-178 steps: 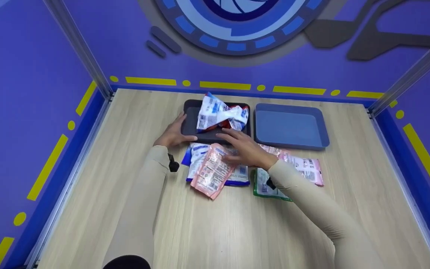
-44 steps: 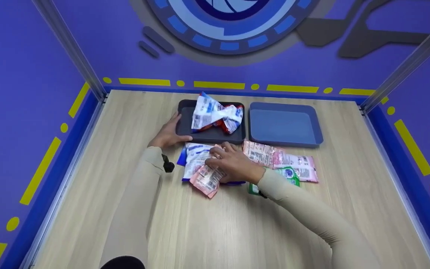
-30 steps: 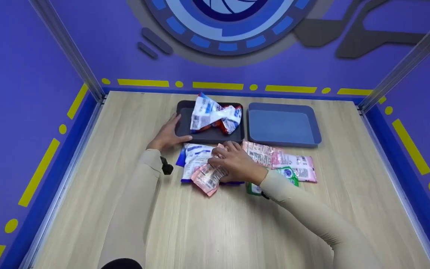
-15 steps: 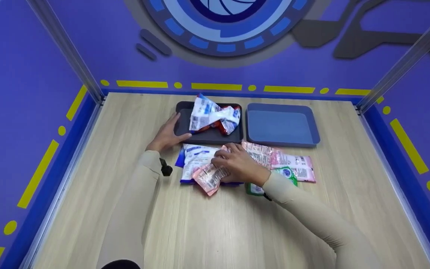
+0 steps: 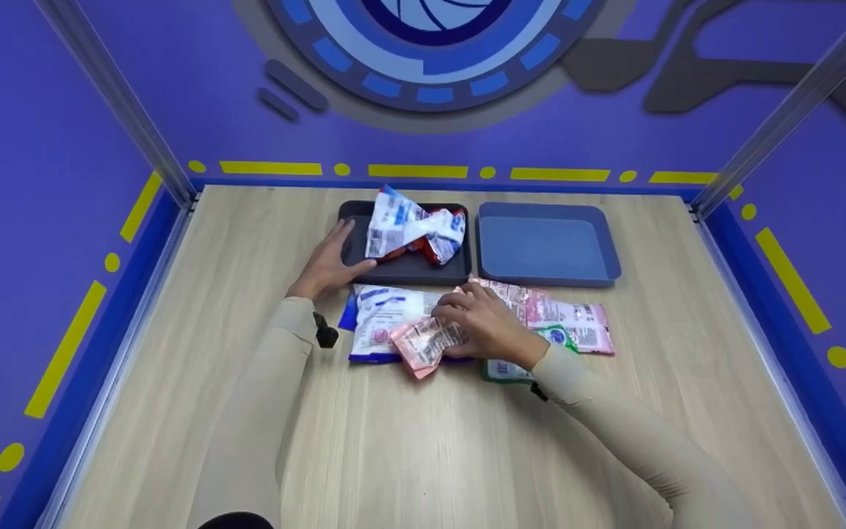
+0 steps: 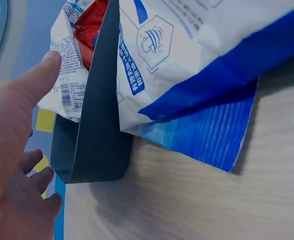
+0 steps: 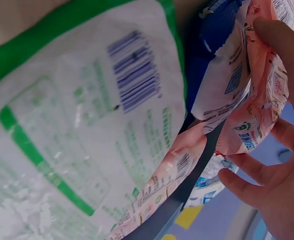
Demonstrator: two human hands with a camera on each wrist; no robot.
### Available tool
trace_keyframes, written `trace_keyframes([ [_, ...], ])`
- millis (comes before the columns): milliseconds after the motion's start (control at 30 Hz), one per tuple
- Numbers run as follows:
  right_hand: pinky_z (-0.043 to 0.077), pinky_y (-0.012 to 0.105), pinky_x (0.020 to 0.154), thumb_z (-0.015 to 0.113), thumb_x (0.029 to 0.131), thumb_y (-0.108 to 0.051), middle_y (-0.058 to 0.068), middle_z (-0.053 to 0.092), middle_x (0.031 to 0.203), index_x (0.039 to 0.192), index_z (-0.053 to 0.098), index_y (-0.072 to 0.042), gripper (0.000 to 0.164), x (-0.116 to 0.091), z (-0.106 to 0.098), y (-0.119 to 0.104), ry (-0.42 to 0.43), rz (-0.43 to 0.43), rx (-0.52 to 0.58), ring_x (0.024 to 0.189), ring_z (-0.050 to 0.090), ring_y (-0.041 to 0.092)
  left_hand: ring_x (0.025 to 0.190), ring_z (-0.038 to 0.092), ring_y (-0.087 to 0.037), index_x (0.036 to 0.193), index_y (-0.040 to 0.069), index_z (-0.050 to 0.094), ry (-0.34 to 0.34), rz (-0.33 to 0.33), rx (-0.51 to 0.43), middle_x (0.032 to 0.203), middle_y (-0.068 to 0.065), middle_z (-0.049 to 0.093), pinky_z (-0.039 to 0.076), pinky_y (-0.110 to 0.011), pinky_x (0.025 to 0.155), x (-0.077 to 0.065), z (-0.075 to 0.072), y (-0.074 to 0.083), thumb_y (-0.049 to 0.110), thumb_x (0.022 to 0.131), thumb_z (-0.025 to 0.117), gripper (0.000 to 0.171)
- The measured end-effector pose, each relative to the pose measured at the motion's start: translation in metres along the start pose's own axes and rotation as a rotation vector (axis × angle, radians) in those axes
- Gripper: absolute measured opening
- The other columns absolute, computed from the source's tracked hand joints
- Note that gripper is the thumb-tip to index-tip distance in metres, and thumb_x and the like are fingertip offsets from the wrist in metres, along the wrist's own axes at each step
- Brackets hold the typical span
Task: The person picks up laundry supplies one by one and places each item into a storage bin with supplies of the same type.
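Note:
In the head view my right hand pinches a pink printed pouch, bending it up along its middle. The right wrist view has the thumb on one side of that pink pouch and the fingers on the other. Beneath it lies a white pouch with blue edges, partly covered. My left hand rests at the left front corner of a dark tray, fingers spread and thumb along the rim. Crumpled white, blue and red bags lie in this tray.
A blue-grey tray stands right of the dark one. In front of it lie a pink pouch, a pink-and-white pouch and a green-edged pouch, which my right forearm partly hides. Purple-blue panels surround the wooden tabletop.
My right hand, earlier spread over the flat pink pouch, now grips it. Both have shifted slightly right across the white pouch. The left hand stays at the dark tray's corner.

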State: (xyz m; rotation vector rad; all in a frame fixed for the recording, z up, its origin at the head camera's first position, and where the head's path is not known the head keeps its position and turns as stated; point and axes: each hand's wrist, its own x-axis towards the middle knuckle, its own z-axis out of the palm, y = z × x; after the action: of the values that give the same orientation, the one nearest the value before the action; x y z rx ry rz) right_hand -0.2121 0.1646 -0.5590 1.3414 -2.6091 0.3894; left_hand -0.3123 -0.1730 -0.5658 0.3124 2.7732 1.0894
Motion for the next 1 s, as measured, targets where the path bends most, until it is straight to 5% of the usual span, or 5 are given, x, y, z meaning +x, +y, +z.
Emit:
trace_keyframes([
  [433,0.049,0.059,0.101,0.083,0.08,-0.056,0.001,0.062,0.137,0.133,0.068,-0.024,0.064,-0.016,-0.01,0.009,-0.046,0.159,0.031,0.128,0.051,0.035,0.156,0.012,-0.039,0.166,0.008,0.013,-0.014,-0.044,0.007,0.171,-0.021,0.007,0.021,-0.053,0.124,-0.002,0.003,-0.009,0.043,0.085,0.084,0.113],
  [700,0.051,0.054,0.094,0.085,0.078,-0.055,0.003,0.064,0.135,0.131,0.069,-0.021,0.064,-0.019,-0.014,0.014,-0.003,0.158,0.006,0.12,0.054,0.035,0.157,0.009,-0.037,0.166,0.008,0.012,-0.018,-0.055,-0.004,0.172,-0.018,0.004,0.018,-0.052,0.125,-0.004,0.002,-0.008,0.041,0.088,0.082,0.109],
  [1000,0.047,0.06,0.101,0.082,0.081,-0.057,0.0,0.06,0.142,0.136,0.066,-0.026,0.066,-0.023,-0.02,0.016,-0.031,0.227,0.025,0.129,0.05,0.034,0.158,0.007,-0.035,0.166,0.009,0.011,-0.04,-0.083,-0.014,0.173,-0.014,0.001,0.016,-0.051,0.126,-0.003,0.003,-0.007,0.04,0.091,0.08,0.107],
])
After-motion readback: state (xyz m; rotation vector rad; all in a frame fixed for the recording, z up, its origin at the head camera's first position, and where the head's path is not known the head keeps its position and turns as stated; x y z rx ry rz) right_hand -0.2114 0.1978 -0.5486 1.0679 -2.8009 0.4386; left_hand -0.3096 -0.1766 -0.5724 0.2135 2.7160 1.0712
